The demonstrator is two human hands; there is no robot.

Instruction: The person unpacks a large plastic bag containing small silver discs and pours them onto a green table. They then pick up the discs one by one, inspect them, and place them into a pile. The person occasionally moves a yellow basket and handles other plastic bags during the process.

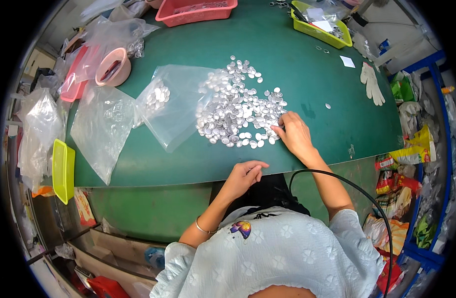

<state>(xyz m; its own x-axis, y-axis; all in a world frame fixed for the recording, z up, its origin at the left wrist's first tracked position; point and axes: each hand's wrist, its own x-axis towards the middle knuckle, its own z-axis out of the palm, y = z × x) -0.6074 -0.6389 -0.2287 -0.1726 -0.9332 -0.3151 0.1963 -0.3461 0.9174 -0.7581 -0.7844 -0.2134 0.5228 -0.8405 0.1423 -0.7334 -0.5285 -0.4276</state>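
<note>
A heap of small silver metal caps (240,107) lies spread on the green table mat (297,74). My right hand (293,133) rests flat at the heap's lower right edge, fingertips touching the nearest caps. My left hand (245,175) sits at the mat's front edge with fingers loosely curled; whether it holds anything is hidden. A clear plastic bag (176,102) with a few caps inside lies just left of the heap.
Another clear bag (101,126) lies further left. A pink bowl (114,67), a red tray (195,11), a yellow-green tray (320,25), a white glove (372,83) and a yellow bin (63,170) surround the mat. A black cable (367,196) curves by my right arm.
</note>
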